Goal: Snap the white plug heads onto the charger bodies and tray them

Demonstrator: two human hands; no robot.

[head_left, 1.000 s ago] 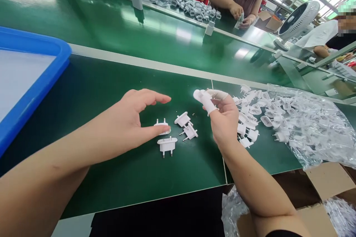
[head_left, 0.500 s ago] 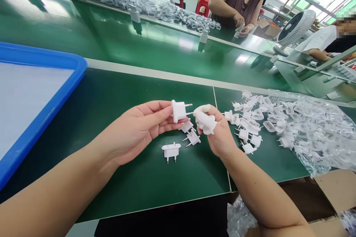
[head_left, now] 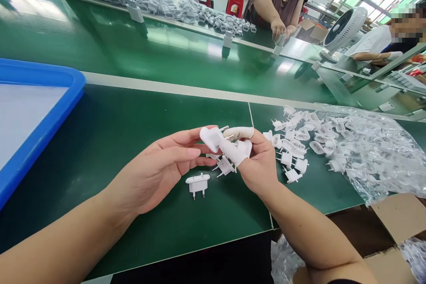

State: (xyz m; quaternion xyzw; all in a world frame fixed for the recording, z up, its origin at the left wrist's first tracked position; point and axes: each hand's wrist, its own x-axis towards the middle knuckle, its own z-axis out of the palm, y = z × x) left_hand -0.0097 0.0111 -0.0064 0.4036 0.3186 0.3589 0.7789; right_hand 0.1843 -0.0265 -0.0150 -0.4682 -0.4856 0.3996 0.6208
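Note:
My left hand (head_left: 163, 166) and my right hand (head_left: 258, 164) meet over the green table (head_left: 109, 133), both gripping one white plug piece (head_left: 211, 136) whose metal pins point to the right. White finger cots cover my right thumb and forefinger. Just below the hands lie loose white plug pieces: one stands pins down (head_left: 197, 183), another lies on its side (head_left: 225, 166). A spread of several more plug pieces (head_left: 293, 146) lies right of my right hand.
A blue tray (head_left: 40, 111) sits at the left. Clear plastic bags (head_left: 372, 151) with parts cover the table's right end, above open cardboard boxes (head_left: 396, 217). Across the green conveyor (head_left: 186, 57), another person's hands (head_left: 279, 29) handle parts beside a white fan (head_left: 342, 31).
My left hand picked a plug piece off the table and lifted it. My right hand came in and took hold of the same piece, which has since turned.

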